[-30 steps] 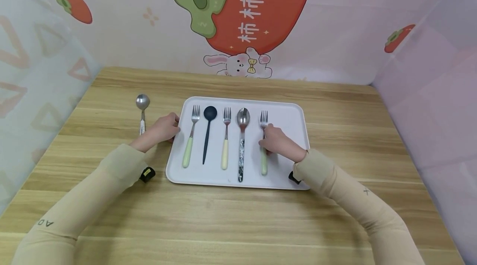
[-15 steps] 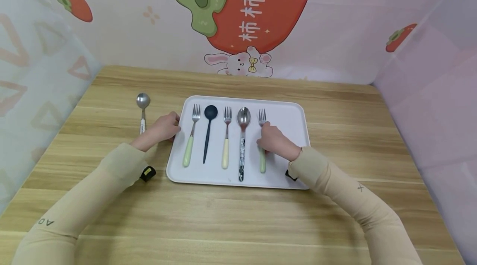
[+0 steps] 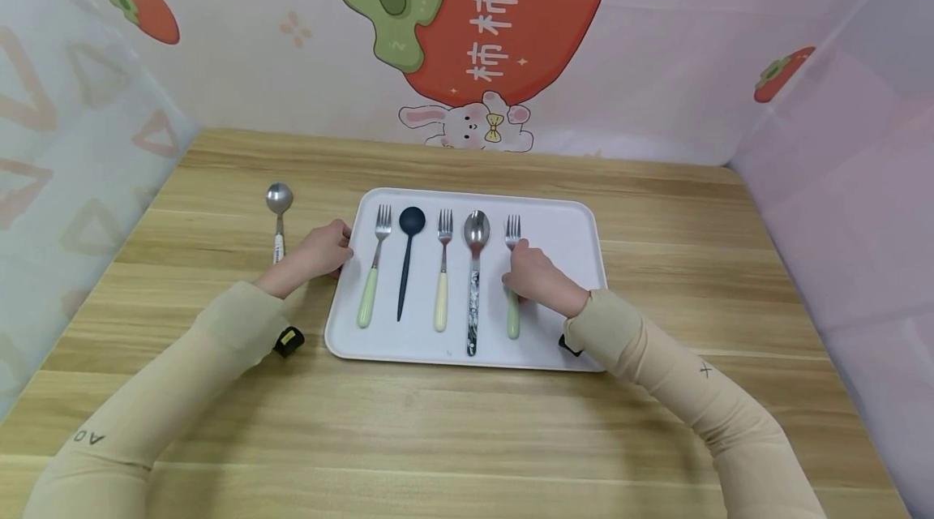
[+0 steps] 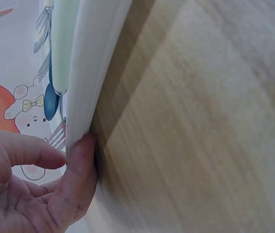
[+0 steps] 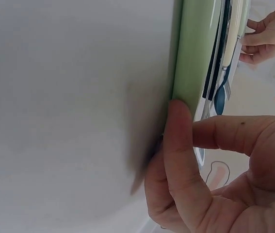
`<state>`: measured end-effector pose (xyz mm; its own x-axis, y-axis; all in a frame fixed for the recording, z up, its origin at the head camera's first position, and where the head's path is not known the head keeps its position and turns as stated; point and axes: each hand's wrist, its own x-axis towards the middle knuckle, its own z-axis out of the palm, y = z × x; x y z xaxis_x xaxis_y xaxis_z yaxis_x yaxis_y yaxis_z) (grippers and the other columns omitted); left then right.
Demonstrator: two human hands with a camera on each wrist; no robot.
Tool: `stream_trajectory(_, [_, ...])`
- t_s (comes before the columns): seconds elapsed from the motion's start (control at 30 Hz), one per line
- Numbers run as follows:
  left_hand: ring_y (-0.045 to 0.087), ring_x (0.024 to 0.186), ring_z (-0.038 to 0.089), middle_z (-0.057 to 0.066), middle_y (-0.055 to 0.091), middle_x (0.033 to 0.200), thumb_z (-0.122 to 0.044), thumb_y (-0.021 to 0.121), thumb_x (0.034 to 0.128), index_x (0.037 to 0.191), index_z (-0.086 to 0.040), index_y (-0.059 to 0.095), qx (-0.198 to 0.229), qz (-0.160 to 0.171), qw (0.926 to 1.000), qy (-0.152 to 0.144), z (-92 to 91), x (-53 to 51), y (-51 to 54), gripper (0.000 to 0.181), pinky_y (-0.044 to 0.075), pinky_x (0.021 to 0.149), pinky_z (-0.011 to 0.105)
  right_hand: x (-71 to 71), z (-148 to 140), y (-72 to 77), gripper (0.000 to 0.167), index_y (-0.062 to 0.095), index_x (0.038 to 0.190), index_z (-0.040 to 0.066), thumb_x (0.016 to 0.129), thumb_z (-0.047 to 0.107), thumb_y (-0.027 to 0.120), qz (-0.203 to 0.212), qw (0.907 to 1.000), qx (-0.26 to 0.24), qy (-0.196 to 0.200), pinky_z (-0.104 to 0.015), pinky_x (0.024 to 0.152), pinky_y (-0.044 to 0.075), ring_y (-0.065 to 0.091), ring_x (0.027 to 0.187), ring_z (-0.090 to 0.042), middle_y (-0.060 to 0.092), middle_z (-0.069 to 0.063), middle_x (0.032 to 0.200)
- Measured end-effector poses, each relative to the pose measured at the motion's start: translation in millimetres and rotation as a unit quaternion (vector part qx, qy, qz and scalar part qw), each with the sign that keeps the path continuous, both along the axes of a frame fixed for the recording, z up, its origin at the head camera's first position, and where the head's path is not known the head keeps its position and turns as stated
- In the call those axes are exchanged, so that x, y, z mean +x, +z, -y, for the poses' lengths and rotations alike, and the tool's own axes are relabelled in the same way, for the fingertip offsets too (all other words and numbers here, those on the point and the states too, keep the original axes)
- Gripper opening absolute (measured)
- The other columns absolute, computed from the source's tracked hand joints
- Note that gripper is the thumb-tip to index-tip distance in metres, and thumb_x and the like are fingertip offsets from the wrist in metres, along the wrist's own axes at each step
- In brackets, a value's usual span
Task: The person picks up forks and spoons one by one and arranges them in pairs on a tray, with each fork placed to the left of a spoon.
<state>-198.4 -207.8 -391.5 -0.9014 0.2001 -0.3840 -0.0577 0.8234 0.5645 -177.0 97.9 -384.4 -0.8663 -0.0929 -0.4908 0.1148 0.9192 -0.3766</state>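
Observation:
A white tray [image 3: 558,227] lies on the table. My left hand [image 3: 314,251] pinches its left rim between thumb and fingers, which the left wrist view shows close up. On the tray's right part, my right hand [image 3: 541,277] pinches a green-handled fork [image 3: 514,320] near the top of its handle, hiding the neck. Left of that fork, roughly side by side, lie a spoon with a black-and-white patterned handle [image 3: 473,292], a cream-handled fork [image 3: 441,300], a black round-headed spoon [image 3: 412,220] and another green-handled fork [image 3: 368,296]. All tines and bowls point away from me.
A metal spoon [image 3: 279,199] with a white handle lies on the wooden table [image 3: 467,430] left of the tray, partly hidden by my left forearm. A patterned backdrop [image 3: 657,57] stands behind the table and at both sides.
My right hand has moved slightly left with the green-handled fork, nearer the patterned-handle spoon, and has hardly moved in the last half second. My left hand stays on the tray's rim.

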Motion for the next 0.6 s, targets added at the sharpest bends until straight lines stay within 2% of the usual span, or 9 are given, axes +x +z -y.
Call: stream_trajectory(0.6, [0.06,0.083,0.033,0.036,0.048,0.112,-0.003,0.04,0.0908,0.118,0.015,0.035,-0.002,-0.001,1.0,-0.001,2.2,-1.2,-3.8,0.033,0.055,0.057,0.027,1.0,1.8,-2.1,0.05,0.028,0.128,-0.012,0.089,0.011,0.051,0.0,1.0,-0.005,0.002,-0.022,0.046,0.046,0.058,0.053,-0.016,0.057,-0.013,0.072])
